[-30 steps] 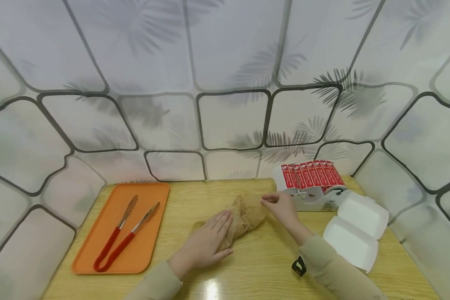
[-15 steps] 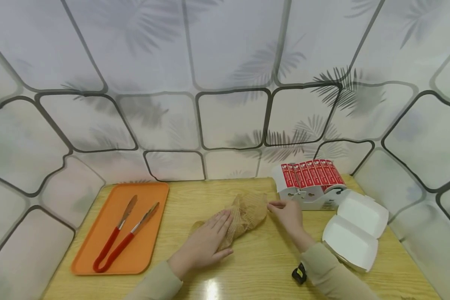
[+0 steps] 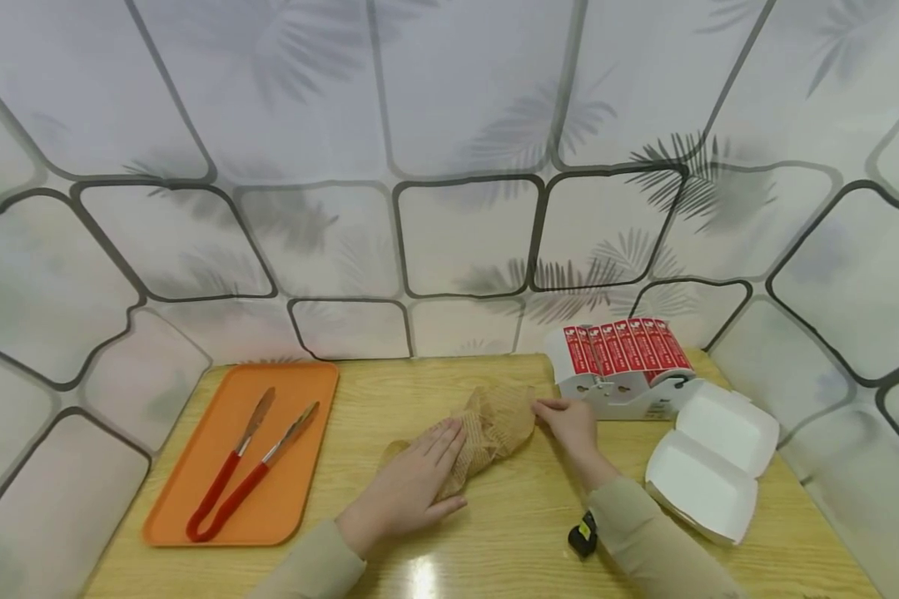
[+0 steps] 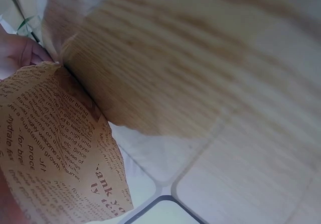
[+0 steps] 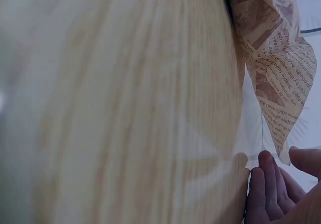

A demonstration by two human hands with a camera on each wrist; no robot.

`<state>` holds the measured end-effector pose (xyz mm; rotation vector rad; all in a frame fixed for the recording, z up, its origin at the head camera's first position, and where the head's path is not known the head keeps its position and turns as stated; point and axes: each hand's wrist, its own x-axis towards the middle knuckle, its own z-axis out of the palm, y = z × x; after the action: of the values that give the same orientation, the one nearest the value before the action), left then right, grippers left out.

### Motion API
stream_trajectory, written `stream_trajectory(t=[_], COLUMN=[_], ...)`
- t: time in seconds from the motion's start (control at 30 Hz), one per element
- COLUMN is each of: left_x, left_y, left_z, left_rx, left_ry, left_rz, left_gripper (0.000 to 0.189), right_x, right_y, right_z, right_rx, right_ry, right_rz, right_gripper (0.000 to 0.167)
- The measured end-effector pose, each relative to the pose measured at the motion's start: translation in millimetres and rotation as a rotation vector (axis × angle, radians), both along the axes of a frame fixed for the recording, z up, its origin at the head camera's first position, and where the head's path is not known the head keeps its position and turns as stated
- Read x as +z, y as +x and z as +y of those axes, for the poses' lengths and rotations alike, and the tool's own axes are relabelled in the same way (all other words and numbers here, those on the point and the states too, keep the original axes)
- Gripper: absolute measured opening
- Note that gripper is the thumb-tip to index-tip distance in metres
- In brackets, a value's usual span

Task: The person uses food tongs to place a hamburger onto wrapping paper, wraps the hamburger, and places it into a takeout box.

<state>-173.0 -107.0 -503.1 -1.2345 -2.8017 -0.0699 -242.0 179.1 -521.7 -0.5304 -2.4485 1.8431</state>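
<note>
A bundle of brown food-wrapping paper point(image 3: 498, 420) printed with text lies in the middle of the table; whatever is inside is hidden. My left hand point(image 3: 412, 484) rests on its left part with straight fingers. At the bundle's right end, my right hand point(image 3: 573, 428) pinches the edge of the paper. In the right wrist view, the paper point(image 5: 283, 76) narrows to a tip between the thumb point(image 5: 307, 159) and fingers. The left wrist view shows the printed paper point(image 4: 60, 148) close up, with part of the other hand point(image 4: 20, 53) beyond it.
On the left, red-handled tongs point(image 3: 228, 491) lie on an orange tray point(image 3: 292, 516). At the back right stands a white box point(image 3: 599, 408) of red-and-white packets point(image 3: 629, 348). Beside it, a white clamshell container point(image 3: 700, 487) lies open. A patterned wall point(image 3: 464, 241) closes off the back.
My right hand has shifted slightly right and toward me, its fingertips now at the paper's outer edge. The left hand has stayed in place on the bundle.
</note>
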Motion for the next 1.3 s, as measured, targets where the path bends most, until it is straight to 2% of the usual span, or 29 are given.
stream_trajectory(t=[0.2,0.33,0.57,0.73,0.97,1.2,1.3], left_x=[-0.6,-0.9,1.6,0.7,1.1,2.9,3.1], left_y=[-0.2,-0.5,0.6,0.3,0.1,1.0,1.3], left_z=[0.8,1.3,1.8,2.4,2.5,2.2,1.6], left_rx=[0.002,0.004,0.001,-0.006,0.002,0.023,0.026], left_ry=[0.001,0.005,0.004,-0.004,-0.012,-0.020,-0.016], left_rz=[0.005,-0.005,-0.006,0.003,-0.012,-0.050,-0.049], left_gripper=[0.089,0.089,0.090,0.091,0.091,0.091,0.091], right_x=[1.4,-0.4,-5.4,-2.7,16.1,39.4,45.5], right_y=[-3.1,-5.9,-9.0,-8.9,-2.4,7.1,13.4], right_z=[-6,-9,-13,-18,-29,-48,-56], right_rx=[-0.061,-0.081,-0.045,-0.043,0.033,0.109,0.167], right_ry=[-0.202,-0.256,-0.164,-0.113,-0.018,0.131,0.178], right_rz=[-0.041,-0.031,0.002,0.053,0.099,0.229,0.275], right_gripper=[0.035,0.035,0.033,0.034,0.037,0.024,0.020])
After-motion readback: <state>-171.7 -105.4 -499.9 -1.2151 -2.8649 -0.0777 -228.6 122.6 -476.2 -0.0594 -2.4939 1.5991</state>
